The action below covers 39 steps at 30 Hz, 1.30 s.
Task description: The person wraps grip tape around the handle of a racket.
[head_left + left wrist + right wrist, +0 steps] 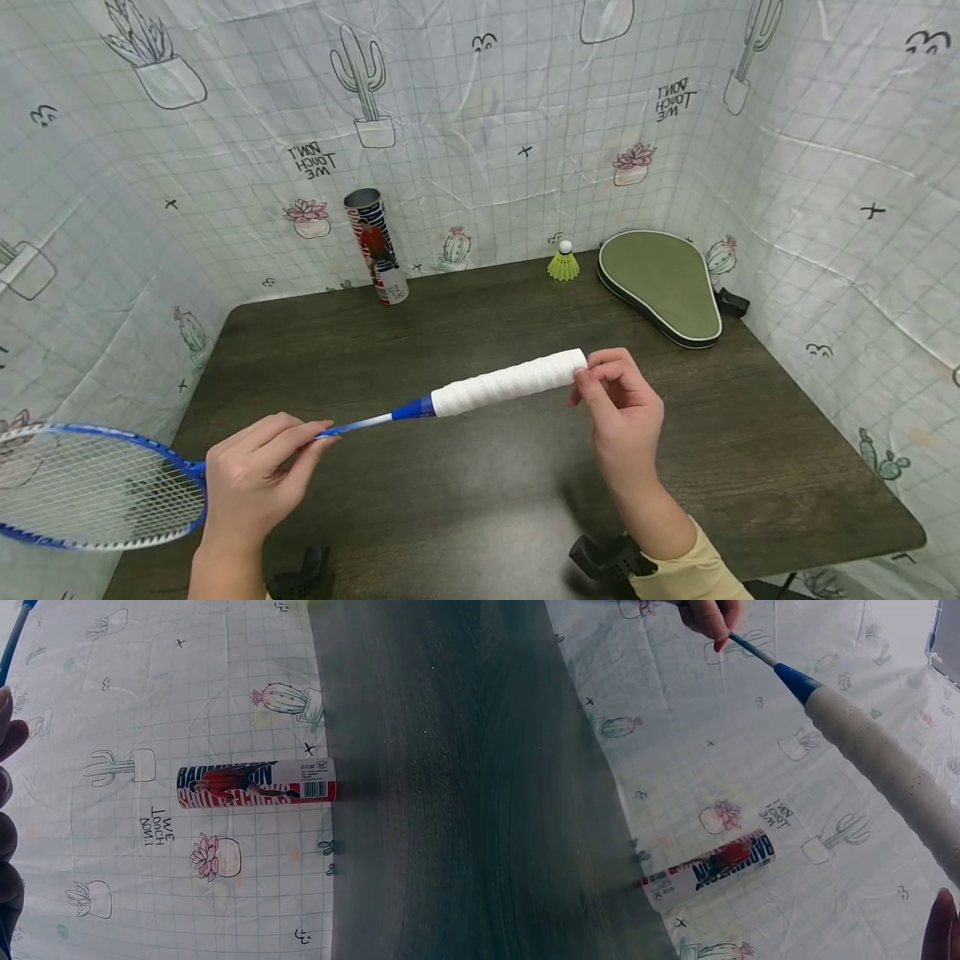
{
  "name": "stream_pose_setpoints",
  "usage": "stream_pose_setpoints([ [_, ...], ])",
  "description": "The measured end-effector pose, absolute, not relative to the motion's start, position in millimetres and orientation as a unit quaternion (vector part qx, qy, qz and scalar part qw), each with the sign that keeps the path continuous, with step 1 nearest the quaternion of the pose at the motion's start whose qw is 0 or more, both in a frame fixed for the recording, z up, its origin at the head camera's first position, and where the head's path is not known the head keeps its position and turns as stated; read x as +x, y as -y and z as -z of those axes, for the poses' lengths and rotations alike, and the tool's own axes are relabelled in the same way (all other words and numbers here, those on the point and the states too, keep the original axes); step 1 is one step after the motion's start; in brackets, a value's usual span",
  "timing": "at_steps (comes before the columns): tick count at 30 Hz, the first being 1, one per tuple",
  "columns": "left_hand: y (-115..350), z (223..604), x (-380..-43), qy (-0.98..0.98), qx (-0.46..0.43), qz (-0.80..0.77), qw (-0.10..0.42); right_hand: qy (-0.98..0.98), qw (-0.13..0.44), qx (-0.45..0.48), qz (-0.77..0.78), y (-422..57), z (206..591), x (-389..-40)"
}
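Note:
A blue and white badminton racket [510, 386] is held above the table, its white-wrapped handle pointing right and its strung head at the left edge of the head view. My left hand [255, 475] grips the slim shaft, thumb against fingers. At the butt of the handle, my right hand [622, 408] pinches the end between thumb and fingers. The right wrist view shows the ridged white grip wrap [885, 761] running up to a blue cone [796, 681]. Only the fingers [7, 832] of the left hand appear at the edge of the left wrist view.
A shuttlecock tube [377, 247] stands upright at the back left of the dark wooden table [465, 492]. Toward the back right are a yellow-green shuttlecock [564, 262], cork up, and a green racket-shaped case [663, 283]. Patterned cloth [465, 108] hangs behind and on both sides.

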<state>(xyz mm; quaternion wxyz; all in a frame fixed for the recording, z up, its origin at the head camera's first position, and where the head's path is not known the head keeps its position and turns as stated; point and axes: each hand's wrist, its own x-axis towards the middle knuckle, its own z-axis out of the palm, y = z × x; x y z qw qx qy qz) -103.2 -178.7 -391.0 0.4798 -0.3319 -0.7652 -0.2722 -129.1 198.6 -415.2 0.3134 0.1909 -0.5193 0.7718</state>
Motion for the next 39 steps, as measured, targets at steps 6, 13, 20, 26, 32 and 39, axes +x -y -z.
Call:
stream_pose_setpoints([
  [6,179,392,-103,0.777,-0.336,0.265,0.462,0.527,0.299,0.213,-0.766,-204,414,-134],
  [13,177,395,-100,0.801,-0.321,0.258,0.434,0.582,0.274,0.277,-0.714,-221,414,-134],
  [20,178,400,-100,0.825,-0.31,0.249,0.402,0.714,0.263,0.366,-0.536,-248,407,-137],
  [26,179,403,-102,0.835,-0.314,0.255,0.373,0.774,0.348,0.395,-0.352,-255,400,-142],
  [32,180,403,-103,0.856,-0.305,0.251,0.334,0.778,0.419,0.403,-0.24,-256,396,-146],
  [39,177,398,-105,0.879,-0.288,0.253,0.284,0.765,0.427,0.438,-0.202,-262,385,-151],
])
